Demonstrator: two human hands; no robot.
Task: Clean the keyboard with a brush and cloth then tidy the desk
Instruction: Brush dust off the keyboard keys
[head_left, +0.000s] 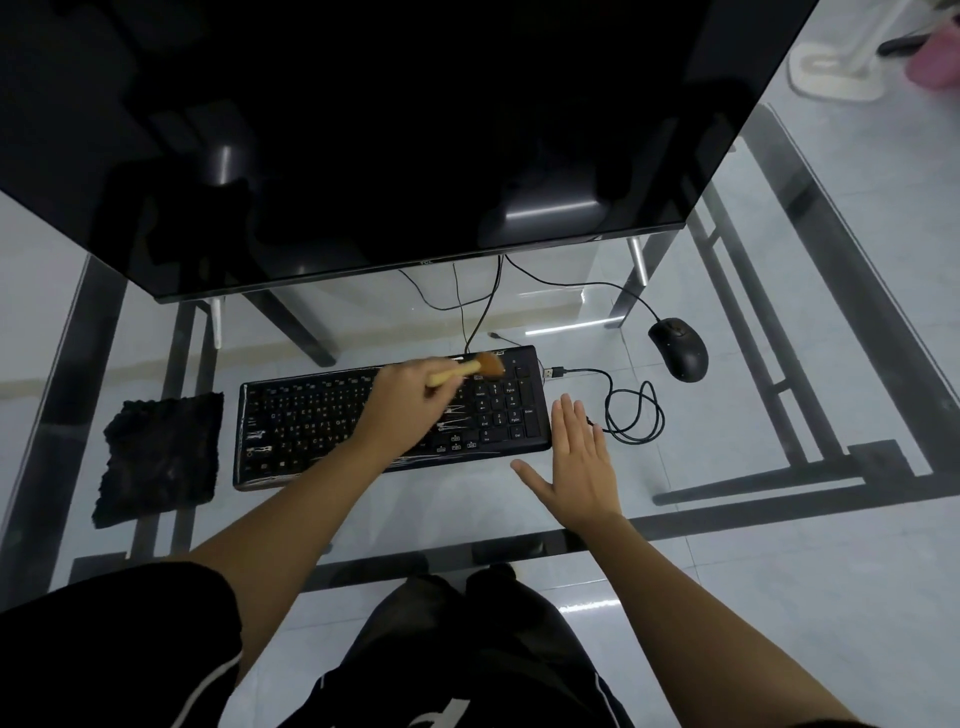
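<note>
While the left hand (400, 401) grips the brush (467, 370), blurred bristles seemingly touching the keyboard (311, 421) near the tabletop's (441, 512) front edge, the right hand (579, 457) lies flat beside it, the cloth (161, 452) past its left end.

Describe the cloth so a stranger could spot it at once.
Start at the big black monitor on the glass desk, then drop to the black keyboard before it. The cloth lies flat just left of the keyboard: the only soft, shaggy, ragged-edged thing there.

"Enter" and digits on the keyboard (311, 418) number-pad keys
</note>
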